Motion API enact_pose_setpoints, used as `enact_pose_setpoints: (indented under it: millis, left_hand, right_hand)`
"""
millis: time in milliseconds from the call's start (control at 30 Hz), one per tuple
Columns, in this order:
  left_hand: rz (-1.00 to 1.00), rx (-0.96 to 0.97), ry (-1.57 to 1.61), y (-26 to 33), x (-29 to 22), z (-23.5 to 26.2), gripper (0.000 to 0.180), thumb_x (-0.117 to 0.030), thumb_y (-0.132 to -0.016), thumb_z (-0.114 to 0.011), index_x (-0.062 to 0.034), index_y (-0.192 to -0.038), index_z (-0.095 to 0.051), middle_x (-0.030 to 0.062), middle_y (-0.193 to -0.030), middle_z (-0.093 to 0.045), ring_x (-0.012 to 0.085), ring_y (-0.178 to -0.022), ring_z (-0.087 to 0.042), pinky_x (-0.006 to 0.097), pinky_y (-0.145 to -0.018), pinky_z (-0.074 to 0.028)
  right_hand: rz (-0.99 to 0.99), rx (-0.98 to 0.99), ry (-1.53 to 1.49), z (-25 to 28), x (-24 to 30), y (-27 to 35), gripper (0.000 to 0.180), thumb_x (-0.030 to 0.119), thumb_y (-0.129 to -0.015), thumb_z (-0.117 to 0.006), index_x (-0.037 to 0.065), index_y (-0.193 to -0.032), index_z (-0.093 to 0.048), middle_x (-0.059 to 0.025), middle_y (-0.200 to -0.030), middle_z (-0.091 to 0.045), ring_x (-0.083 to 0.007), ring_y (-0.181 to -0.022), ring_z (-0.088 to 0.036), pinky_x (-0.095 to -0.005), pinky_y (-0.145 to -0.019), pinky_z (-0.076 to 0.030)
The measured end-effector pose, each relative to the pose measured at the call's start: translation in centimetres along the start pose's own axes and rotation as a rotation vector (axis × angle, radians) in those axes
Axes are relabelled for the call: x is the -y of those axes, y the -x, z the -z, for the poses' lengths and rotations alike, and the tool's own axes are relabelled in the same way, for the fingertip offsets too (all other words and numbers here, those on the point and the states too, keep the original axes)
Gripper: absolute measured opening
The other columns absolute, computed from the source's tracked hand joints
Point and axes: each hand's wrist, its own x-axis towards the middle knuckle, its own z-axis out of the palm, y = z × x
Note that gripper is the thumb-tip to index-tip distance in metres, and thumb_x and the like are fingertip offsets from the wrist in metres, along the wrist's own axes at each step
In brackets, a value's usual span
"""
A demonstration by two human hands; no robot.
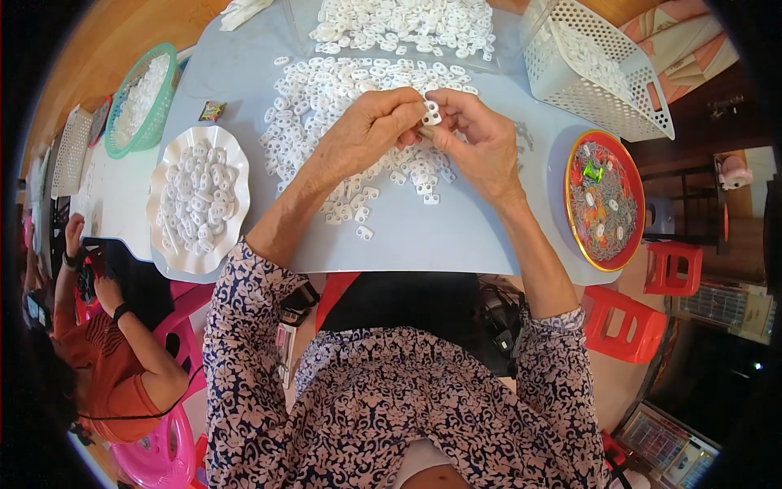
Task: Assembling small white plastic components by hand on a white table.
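Both of your hands meet above the pale blue desk (456, 236): your left hand (366, 134) and right hand (476, 143) pinch one small white plastic two-holed piece (432, 112) between their fingertips. Below them lies a spread heap of white plastic pieces (326, 98), with a white scalloped plate (198, 198) to your left and a red-rimmed round tray (604, 200) to your right.

A pale blue-grey table (423, 236) fills the middle of the frame, lit brightly from above. Warm orange-brown wooden floor (98, 49) shows at the upper left and top right. At the lower right stand 2 red plastic stools (627, 322), with dim shelving (725, 301) behind them in shadow. A pink plastic chair (159, 456) sits at the lower left, where another person in an orange top (122, 383) sits. The right edge is dark.
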Motion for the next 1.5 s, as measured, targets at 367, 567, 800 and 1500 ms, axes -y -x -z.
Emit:
enact_pose_setpoints:
  millis: [367, 567, 800, 1500]
  left_hand:
    - [-0.007, -0.036, -0.132, 0.3, -0.5, -0.7, 0.028, -0.022, -0.097, -0.041, 0.0000, -0.085, -0.053, 0.0018, -0.068, -0.049, 0.0100, -0.066, -0.046, 0.025, -0.062, -0.040]
    - [-0.014, -0.042, -0.164, 0.3, -0.1, -0.8, 0.026, -0.020, -0.097, -0.041, -0.0005, -0.082, -0.050, 0.0024, -0.067, -0.048, 0.0107, -0.064, -0.045, 0.025, -0.061, -0.040]
    - [-0.110, -0.157, -0.232, 0.7, -0.8, -1.6, 0.024, -0.018, -0.096, -0.042, -0.0003, -0.084, -0.051, 0.0029, -0.067, -0.047, 0.0106, -0.063, -0.042, 0.026, -0.058, -0.038]
    - [-0.172, -0.195, -0.196, 0.4, -0.1, -1.7, 0.017, -0.011, -0.092, -0.045, 0.0007, -0.079, -0.047, 0.0066, -0.060, -0.040, 0.0112, -0.057, -0.038, 0.028, -0.052, -0.037]
  right_hand:
    - [0.063, -0.048, 0.114, -0.2, 0.4, -0.1, 0.029, 0.005, -0.072, -0.074, 0.003, -0.099, -0.063, -0.0019, -0.071, -0.060, -0.0085, -0.064, -0.056, -0.0228, -0.060, -0.049]
    - [0.121, -0.009, 0.222, -0.1, 0.4, -0.1, 0.028, 0.006, -0.076, -0.073, 0.002, -0.101, -0.062, -0.0018, -0.074, -0.061, -0.0082, -0.066, -0.058, -0.0222, -0.061, -0.049]
    - [-0.140, -0.067, -0.229, -0.1, 0.8, 0.0, 0.024, 0.001, -0.084, -0.064, -0.001, -0.107, -0.058, -0.0028, -0.086, -0.063, -0.0072, -0.076, -0.060, -0.0204, -0.065, -0.049]
    - [-0.177, 0.008, -0.213, 0.3, 0.7, -0.1, 0.025, -0.002, -0.084, -0.059, 0.000, -0.109, -0.057, -0.0026, -0.089, -0.062, -0.0072, -0.078, -0.059, -0.0205, -0.071, -0.049]
